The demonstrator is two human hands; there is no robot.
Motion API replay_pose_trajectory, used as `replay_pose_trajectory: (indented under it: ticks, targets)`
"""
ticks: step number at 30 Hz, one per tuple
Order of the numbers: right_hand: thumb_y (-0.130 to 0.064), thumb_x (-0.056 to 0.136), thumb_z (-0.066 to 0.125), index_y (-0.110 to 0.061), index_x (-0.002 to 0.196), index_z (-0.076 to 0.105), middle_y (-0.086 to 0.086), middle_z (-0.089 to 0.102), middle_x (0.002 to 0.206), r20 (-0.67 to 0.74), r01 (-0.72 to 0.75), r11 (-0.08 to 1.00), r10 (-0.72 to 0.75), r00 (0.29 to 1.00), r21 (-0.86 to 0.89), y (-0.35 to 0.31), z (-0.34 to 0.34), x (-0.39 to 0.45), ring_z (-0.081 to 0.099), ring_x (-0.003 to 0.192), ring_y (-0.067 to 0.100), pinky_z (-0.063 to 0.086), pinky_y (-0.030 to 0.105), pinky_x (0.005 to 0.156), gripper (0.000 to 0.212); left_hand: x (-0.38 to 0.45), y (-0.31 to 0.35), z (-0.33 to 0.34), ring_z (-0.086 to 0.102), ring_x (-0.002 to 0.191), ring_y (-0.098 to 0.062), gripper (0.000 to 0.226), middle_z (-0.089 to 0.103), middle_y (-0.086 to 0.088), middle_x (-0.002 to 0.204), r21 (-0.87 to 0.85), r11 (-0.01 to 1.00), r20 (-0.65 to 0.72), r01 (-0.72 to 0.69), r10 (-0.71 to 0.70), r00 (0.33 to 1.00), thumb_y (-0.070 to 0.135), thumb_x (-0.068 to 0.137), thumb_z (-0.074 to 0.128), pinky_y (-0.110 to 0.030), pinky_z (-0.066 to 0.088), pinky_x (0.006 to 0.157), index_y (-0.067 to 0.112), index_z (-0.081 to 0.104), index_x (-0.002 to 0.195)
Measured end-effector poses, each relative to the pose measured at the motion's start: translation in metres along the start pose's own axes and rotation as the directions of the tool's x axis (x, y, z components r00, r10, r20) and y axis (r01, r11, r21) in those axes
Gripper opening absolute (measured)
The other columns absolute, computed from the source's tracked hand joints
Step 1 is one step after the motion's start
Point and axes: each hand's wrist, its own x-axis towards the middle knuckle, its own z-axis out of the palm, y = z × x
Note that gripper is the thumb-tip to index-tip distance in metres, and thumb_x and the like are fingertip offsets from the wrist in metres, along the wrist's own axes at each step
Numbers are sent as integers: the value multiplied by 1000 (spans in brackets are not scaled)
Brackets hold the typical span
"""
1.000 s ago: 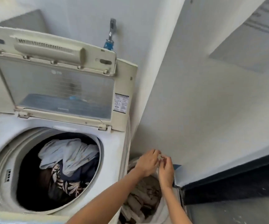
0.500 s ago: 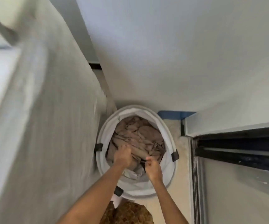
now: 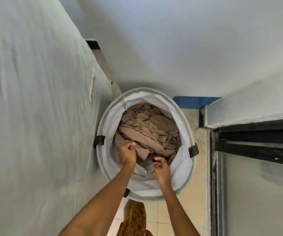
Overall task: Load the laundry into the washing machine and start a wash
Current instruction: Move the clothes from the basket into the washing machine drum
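A round white laundry basket with black handle tabs stands on the floor between the washing machine's pale side wall and a door frame. Crumpled tan laundry fills it, with a greyer fold near the front. Both my hands reach down into the basket. My left hand has its fingers curled round the near left edge of the tan cloth. To its right, my right hand pinches the grey fold at the front. The drum and lid of the machine are out of view.
A dark metal door frame runs along the right. A blue strip lies at the wall base behind the basket. Tiled floor and patterned brown clothing show below the basket. The gap is narrow.
The view has swung down from the open washer to the basket. Both hands have dropped from above the rim into the basket and taken hold of the cloth.
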Motion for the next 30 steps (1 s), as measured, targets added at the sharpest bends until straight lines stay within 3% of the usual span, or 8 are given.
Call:
replay_pose_trajectory:
  ticks: [3, 8, 12, 15, 19, 23, 26, 30]
  targets:
    - [2, 92, 43, -15, 108, 55, 12, 63, 90, -44, 19, 997, -16, 999, 78, -26, -15, -29, 62, 87, 32, 51, 43, 78, 26, -18, 29, -21, 55, 101, -36, 25, 57, -22, 111, -8, 992, -84, -123, 122, 989, 18, 97, 50, -36, 43, 85, -1, 66, 92]
    - [-3, 92, 48, -21, 110, 52, 14, 64, 102, -117, 129, 987, -118, 986, 92, -77, -38, -81, 62, 93, 34, 51, 43, 82, 26, -80, 92, -50, 51, 87, -21, 28, 61, -14, 100, -333, 933, -139, -137, 95, 986, 19, 102, 35, -30, 35, 76, 4, 59, 97]
    - [-12, 88, 63, -23, 139, 37, -2, 47, 128, -130, 337, 941, -339, 932, -37, -120, -54, -129, 59, 84, 0, 44, 8, 72, 58, -118, 143, -90, 49, 74, -24, 32, 51, -6, 70, -409, 880, -126, -240, 205, 971, 22, 102, 33, -34, 34, 66, 8, 47, 78]
    - [-30, 85, 68, -26, 149, 21, -3, 32, 142, -133, 431, 885, -455, 880, -177, -152, -63, -158, 60, 97, 7, 50, 23, 78, 79, -147, 186, -117, 43, 72, -23, 29, 52, -26, 81, -500, 812, -94, -301, 294, 951, 17, 102, 33, -39, 38, 71, 11, 43, 76]
    - [-49, 83, 64, -26, 150, 19, 3, 34, 150, -160, 376, 894, -420, 893, -245, -195, -74, -186, 46, 127, 23, 43, 35, 97, 85, -210, 262, -160, 32, 61, -11, 37, 34, 3, 64, -590, 624, -57, -512, 601, 797, 13, 102, 34, -31, 31, 65, 20, 33, 66]
    - [-47, 88, 58, -28, 148, 24, 6, 53, 138, -239, 422, 899, -437, 867, -115, -229, -86, -217, 53, 122, 29, 47, 43, 95, 72, -272, 338, -217, 31, 57, -8, 39, 34, 6, 62, -714, 443, -80, -542, 718, 691, 12, 101, 35, -19, 31, 55, 22, 33, 63]
    - [-39, 91, 59, -30, 145, 29, 7, 63, 115, -291, 467, 883, -435, 852, 49, -262, -95, -241, 62, 104, 32, 51, 50, 89, 63, -299, 372, -260, 30, 58, -10, 38, 32, 5, 61, -739, 378, -103, -557, 754, 648, 14, 101, 34, -24, 30, 57, 20, 31, 63]
    - [-31, 94, 51, -21, 107, 61, 7, 63, 84, -276, 502, 857, -514, 812, -118, -309, -114, -267, 63, 89, 37, 51, 44, 75, 19, -313, 378, -294, 30, 57, -10, 38, 32, 5, 61, -741, 341, -147, -579, 758, 635, 13, 100, 33, -16, 29, 51, 19, 30, 63]
